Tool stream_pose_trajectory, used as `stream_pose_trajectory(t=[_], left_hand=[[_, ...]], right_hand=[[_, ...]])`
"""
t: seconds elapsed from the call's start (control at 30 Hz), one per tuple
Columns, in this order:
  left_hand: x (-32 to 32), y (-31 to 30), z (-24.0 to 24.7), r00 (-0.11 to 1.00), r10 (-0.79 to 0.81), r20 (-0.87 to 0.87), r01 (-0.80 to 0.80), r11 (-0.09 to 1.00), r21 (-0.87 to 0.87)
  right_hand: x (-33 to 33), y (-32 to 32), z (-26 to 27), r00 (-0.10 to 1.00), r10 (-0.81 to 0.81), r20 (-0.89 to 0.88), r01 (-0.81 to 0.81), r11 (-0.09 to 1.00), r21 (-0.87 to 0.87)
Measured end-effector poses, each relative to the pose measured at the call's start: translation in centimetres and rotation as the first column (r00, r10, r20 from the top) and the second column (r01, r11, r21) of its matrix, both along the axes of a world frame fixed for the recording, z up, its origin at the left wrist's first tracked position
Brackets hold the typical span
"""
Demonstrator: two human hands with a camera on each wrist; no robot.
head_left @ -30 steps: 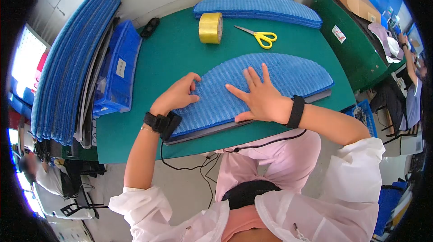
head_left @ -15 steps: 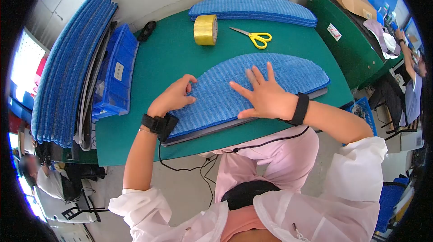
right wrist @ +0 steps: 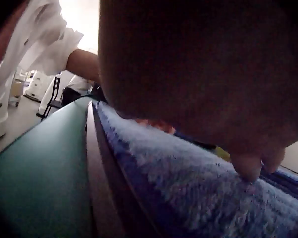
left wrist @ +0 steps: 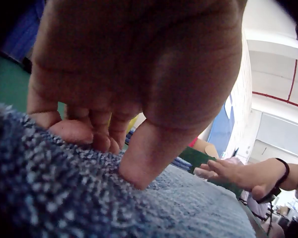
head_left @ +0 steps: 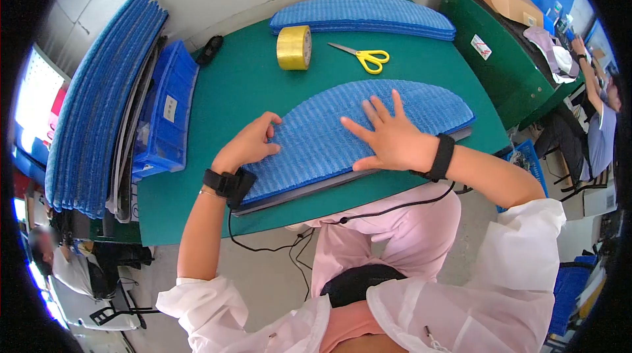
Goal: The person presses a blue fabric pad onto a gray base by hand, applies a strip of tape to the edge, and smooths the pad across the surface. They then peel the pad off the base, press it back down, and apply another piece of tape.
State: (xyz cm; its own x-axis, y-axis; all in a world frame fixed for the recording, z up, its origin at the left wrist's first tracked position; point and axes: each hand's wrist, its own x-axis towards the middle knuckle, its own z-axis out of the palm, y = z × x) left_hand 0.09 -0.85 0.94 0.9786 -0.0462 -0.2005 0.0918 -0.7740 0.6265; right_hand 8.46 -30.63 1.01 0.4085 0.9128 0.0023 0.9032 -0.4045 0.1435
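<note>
A half-moon blue plush pad (head_left: 309, 129) with ribbed pile lies on a grey flat piece (head_left: 289, 198) that shows along its straight near edge. At the pad's left end, my left hand (head_left: 247, 144) rests with bent fingers; in the left wrist view its thumb (left wrist: 144, 158) presses into the pile. My right hand (head_left: 398, 142) is spread over the right half of the pad, fingers apart and thumb near the straight edge. In the right wrist view its fingertips (right wrist: 247, 168) come right down to the pile.
On the green table (head_left: 230, 103) are a yellow tape roll (head_left: 289, 48), yellow-handled scissors (head_left: 370, 60) and stacked blue pads (head_left: 362, 14). A blue bin (head_left: 168, 109) and a tall row of pads (head_left: 99, 116) stand at left. A cable (head_left: 388, 208) crosses my lap.
My right hand has shifted slightly rightward over the pad, fingers still spread. The left hand stays at the pad's left end. The head view has drifted a little.
</note>
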Motion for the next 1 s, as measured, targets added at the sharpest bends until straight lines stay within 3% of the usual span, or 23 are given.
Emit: stream_pose_trajectory(t=[0.17,0.37,0.43,0.63,1.0], left_hand=[[0.0,0.1,-0.3,1.000,-0.014,0.019,0.014,1.000,0.016],[0.1,0.0,-0.1,1.000,0.002,0.001,-0.002,1.000,0.001],[0.1,0.0,-0.2,1.000,-0.005,0.007,0.005,1.000,-0.007],[0.0,-0.2,0.1,1.000,0.013,0.006,-0.013,1.000,0.021],[0.2,-0.1,-0.1,1.000,0.002,-0.026,-0.001,1.000,0.014]], right_hand=[[0.0,0.1,-1.1,1.000,0.013,-0.026,-0.014,1.000,-0.014],[1.6,-1.3,0.3,0.996,0.009,-0.091,-0.001,0.996,0.094],[1.8,-1.6,0.3,1.000,0.000,0.011,-0.001,0.995,0.101],[1.3,-1.1,-0.6,1.000,-0.004,0.013,0.004,1.000,-0.021],[3.2,-3.6,0.9,0.999,0.025,0.033,-0.026,0.999,0.030]])
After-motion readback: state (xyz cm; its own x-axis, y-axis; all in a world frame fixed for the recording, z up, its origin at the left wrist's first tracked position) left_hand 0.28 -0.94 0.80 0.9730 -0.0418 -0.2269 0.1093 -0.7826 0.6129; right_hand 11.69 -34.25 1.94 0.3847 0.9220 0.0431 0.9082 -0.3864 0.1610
